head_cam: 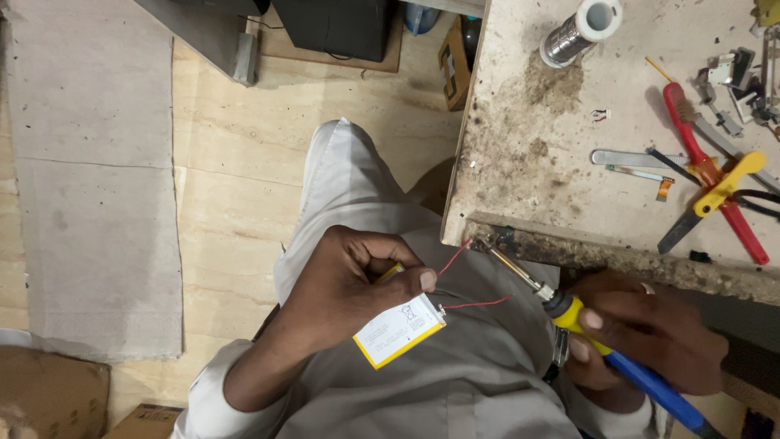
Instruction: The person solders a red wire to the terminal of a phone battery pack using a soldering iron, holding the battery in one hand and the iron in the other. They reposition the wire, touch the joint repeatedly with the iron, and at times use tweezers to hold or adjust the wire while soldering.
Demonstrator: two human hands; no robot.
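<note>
My left hand grips a flat white battery pack with a yellow edge over my lap. Thin red and black wires stick out of the pack toward the right. My right hand holds a soldering iron with a yellow and blue handle. Its metal tip points up-left, close to the red wire and just below the bench's front edge.
A stained workbench fills the upper right, carrying a solder spool, red-handled and yellow-handled tools, tweezers and small metal parts. Tiled floor with a grey mat lies left; cardboard boxes sit bottom left.
</note>
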